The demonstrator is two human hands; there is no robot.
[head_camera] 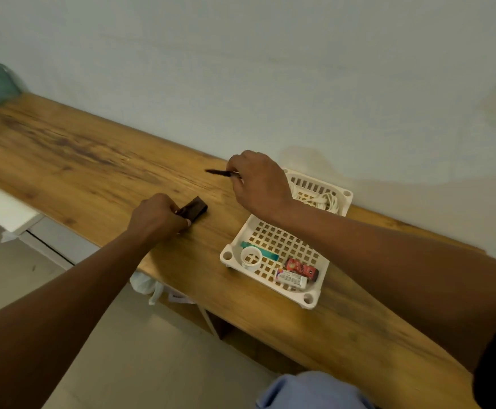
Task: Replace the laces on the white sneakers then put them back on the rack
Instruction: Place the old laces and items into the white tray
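Head view looks down on a long wooden desk [63, 154] set against a pale wall. The left hand [158, 215] is curled around one end of a small dark brown block [193, 210] that lies on the desk. The right hand [258, 181] pinches a thin dark stick [218, 172] between its fingertips, with the tip pointing left above the wood. Just beside and partly under the right forearm sits a white slotted basket [311, 299]. Coiled white laces [325, 202] lie in its far end; its near end holds a white cap [251, 256], a teal strip [270, 255], a red packet [301, 269] and a small white tube [290, 279]. No sneakers show in this view.
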